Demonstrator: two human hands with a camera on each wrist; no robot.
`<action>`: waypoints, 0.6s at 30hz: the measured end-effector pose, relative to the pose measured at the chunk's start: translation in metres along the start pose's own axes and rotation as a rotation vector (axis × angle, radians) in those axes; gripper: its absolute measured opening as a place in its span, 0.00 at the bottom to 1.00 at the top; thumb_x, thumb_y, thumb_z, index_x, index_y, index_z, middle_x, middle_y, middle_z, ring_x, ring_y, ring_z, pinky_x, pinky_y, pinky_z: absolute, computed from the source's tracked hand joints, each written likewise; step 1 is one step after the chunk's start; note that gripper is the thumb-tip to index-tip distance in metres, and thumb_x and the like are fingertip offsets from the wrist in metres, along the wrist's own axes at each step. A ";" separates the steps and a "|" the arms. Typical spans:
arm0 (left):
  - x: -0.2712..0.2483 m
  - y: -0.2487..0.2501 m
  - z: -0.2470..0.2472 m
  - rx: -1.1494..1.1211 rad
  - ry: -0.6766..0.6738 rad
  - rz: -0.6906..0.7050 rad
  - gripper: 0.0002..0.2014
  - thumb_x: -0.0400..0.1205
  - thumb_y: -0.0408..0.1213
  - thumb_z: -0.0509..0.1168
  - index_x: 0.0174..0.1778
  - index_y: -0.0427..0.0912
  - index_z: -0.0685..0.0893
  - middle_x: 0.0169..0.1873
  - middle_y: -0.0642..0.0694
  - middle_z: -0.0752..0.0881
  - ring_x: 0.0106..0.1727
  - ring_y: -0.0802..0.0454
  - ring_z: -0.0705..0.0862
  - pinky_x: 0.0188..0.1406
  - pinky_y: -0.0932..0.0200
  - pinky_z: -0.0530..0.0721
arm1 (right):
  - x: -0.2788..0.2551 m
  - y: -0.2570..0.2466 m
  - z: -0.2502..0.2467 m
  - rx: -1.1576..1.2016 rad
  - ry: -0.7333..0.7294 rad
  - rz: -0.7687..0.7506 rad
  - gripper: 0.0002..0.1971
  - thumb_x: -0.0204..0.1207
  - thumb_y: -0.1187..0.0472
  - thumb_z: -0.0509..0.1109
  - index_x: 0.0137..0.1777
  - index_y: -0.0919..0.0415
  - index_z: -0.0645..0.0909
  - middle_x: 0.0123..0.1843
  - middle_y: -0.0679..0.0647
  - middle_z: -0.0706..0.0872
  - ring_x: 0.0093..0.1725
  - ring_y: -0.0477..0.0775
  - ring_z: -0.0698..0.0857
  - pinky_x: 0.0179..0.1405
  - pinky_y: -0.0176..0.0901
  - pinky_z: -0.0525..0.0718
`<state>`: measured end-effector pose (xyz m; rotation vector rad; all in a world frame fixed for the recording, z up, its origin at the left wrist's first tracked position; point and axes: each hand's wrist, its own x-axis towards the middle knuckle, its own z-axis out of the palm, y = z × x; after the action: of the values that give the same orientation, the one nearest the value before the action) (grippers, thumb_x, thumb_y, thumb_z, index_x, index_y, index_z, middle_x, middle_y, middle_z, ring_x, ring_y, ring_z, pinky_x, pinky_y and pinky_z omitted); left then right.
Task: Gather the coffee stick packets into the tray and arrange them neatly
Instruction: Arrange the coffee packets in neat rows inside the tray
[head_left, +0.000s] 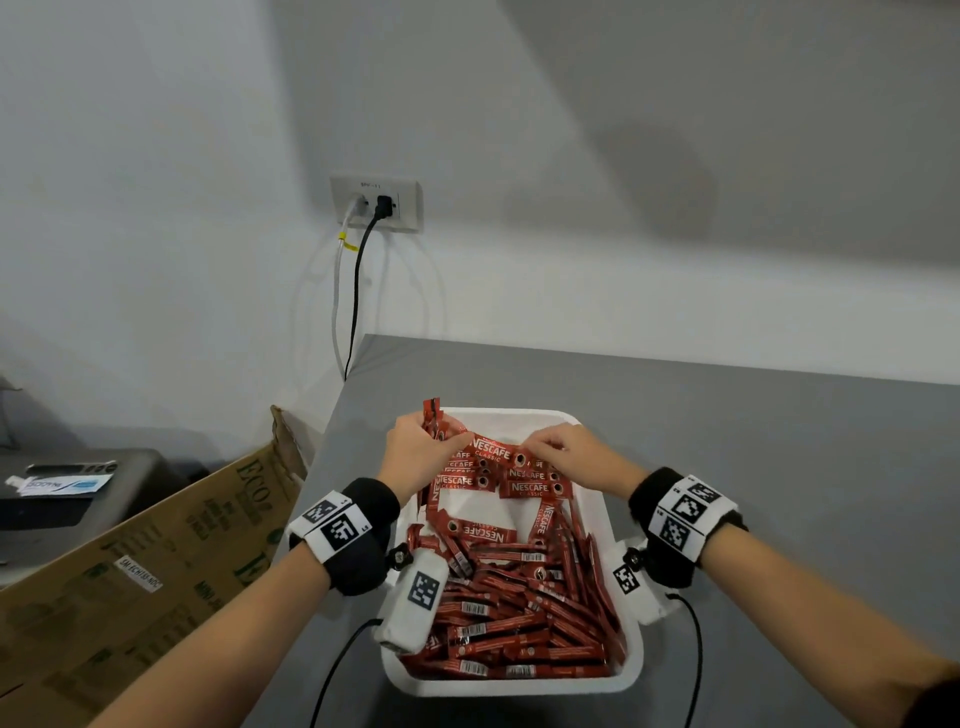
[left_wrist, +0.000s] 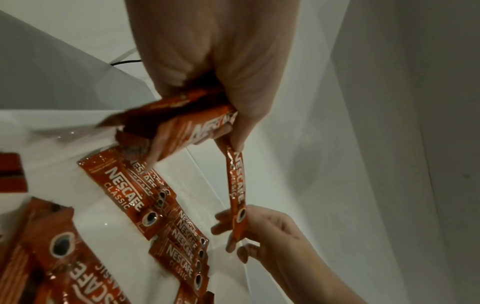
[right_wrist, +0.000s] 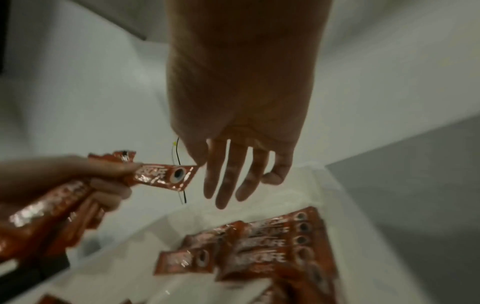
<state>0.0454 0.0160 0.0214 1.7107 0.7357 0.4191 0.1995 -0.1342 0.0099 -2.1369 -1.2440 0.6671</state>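
Observation:
A white foam tray (head_left: 519, 688) lies on the grey table and holds several red coffee stick packets. A loose pile (head_left: 519, 613) fills its near half. A few flat, overlapping packets (head_left: 530, 486) lie in the far half. My left hand (head_left: 441, 447) grips a bundle of packets (left_wrist: 187, 125) over the tray's far left corner. One packet (left_wrist: 236, 185) stretches from that bundle to my right hand (head_left: 540, 449), which pinches its far end (right_wrist: 182, 174) with the other fingers (right_wrist: 226, 185) straight. Both hands hover above the flat packets (right_wrist: 272, 242).
An open cardboard box (head_left: 156, 561) leans against the table's left edge. A wall outlet (head_left: 376, 202) with two cables hangs behind the table corner. A dark stand with a white pouch (head_left: 62, 486) sits far left. The grey tabletop (head_left: 753, 457) extends right of the tray.

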 end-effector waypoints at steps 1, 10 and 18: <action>0.000 -0.002 0.000 0.025 0.009 -0.010 0.06 0.75 0.34 0.72 0.35 0.44 0.82 0.37 0.46 0.86 0.38 0.51 0.84 0.45 0.55 0.83 | -0.001 0.005 0.000 -0.076 -0.016 0.011 0.15 0.84 0.59 0.62 0.48 0.68 0.86 0.41 0.56 0.86 0.36 0.47 0.79 0.36 0.29 0.75; -0.004 -0.007 0.003 0.129 0.002 -0.024 0.07 0.74 0.35 0.73 0.35 0.44 0.81 0.38 0.48 0.85 0.41 0.54 0.82 0.43 0.63 0.79 | -0.007 0.014 0.009 -0.468 -0.282 -0.056 0.10 0.77 0.66 0.68 0.54 0.61 0.88 0.50 0.52 0.86 0.50 0.49 0.84 0.54 0.36 0.82; -0.006 -0.002 0.007 0.058 -0.035 -0.017 0.09 0.75 0.32 0.73 0.32 0.44 0.80 0.36 0.49 0.85 0.34 0.57 0.80 0.44 0.57 0.80 | -0.005 0.015 0.013 -0.547 -0.449 0.061 0.12 0.78 0.57 0.71 0.45 0.68 0.88 0.42 0.56 0.90 0.34 0.46 0.82 0.36 0.31 0.81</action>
<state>0.0450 0.0071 0.0180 1.7613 0.7424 0.3584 0.1977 -0.1415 -0.0090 -2.5580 -1.7660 0.9576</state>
